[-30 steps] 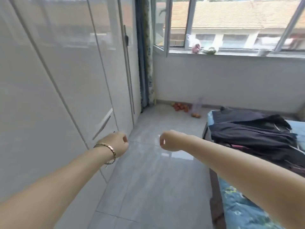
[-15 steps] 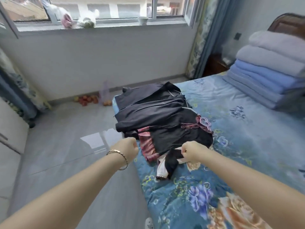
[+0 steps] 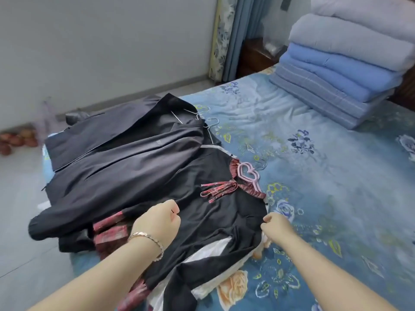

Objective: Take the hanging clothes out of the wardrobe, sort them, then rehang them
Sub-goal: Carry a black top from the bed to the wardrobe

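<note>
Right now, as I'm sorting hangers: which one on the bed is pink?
The heart-shaped plastic hanger beside the red plaid ribbon; the other hangers are thin silver wire.

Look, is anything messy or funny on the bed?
The dark jackets lie in a rumpled heap on the blue flowered bedspread, wire hangers inside, a pink heart-shaped plastic hanger poking out, one sleeve overhanging the edge.

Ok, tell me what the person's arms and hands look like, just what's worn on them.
No sleeves are in view: both arms are bare up to the edge of the picture. The left hand has a gold-coloured metal link bracelet round its wrist. The right hand and its wrist wear nothing. No gloves or rings show on either.
</note>
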Available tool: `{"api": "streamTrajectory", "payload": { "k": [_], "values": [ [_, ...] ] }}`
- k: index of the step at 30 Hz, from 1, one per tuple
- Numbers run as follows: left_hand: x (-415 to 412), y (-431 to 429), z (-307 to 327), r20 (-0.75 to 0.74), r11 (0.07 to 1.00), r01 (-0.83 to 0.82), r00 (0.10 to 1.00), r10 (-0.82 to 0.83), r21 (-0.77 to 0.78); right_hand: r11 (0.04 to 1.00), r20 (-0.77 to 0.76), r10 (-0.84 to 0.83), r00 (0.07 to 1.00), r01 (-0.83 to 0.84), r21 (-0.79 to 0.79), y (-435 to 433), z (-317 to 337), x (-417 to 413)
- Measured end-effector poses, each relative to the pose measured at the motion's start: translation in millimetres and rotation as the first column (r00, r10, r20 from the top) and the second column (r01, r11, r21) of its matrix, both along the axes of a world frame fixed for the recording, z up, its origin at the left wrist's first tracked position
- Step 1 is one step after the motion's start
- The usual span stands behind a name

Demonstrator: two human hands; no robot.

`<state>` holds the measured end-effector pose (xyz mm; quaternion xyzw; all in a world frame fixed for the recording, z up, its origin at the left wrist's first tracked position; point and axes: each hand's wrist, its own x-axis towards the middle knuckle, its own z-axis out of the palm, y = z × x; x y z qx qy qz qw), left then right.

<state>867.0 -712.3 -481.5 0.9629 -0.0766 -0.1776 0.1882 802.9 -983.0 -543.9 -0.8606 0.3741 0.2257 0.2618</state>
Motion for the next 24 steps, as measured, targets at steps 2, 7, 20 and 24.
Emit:
{"api": "streamTrajectory", "payload": {
  "k": [2, 7, 20, 24],
  "values": [
    [16, -15, -37, -0.023, 1.000, 0.008, 1.000, -0.008, 0.002, 0.998, -0.032, -0.050, 0.998, 0.051, 0.025, -16, -35, 18],
    [44, -33, -112, -0.104, 0.999, 0.015, 0.994, -0.010, 0.042, 0.996, -0.064, -0.083, 0.994, 0.084, 0.003, -44, -104, 57],
    [64, -27, -159, -0.282, 0.987, -0.153, 0.950, 0.131, -0.056, 0.893, 0.129, -0.442, 0.888, 0.421, 0.161, -71, -160, 93],
    [67, -20, -140, -0.260, 0.988, -0.144, 0.958, 0.125, -0.055, 0.907, 0.270, -0.388, 0.881, 0.314, 0.280, -59, -132, 94]
  ]
}}
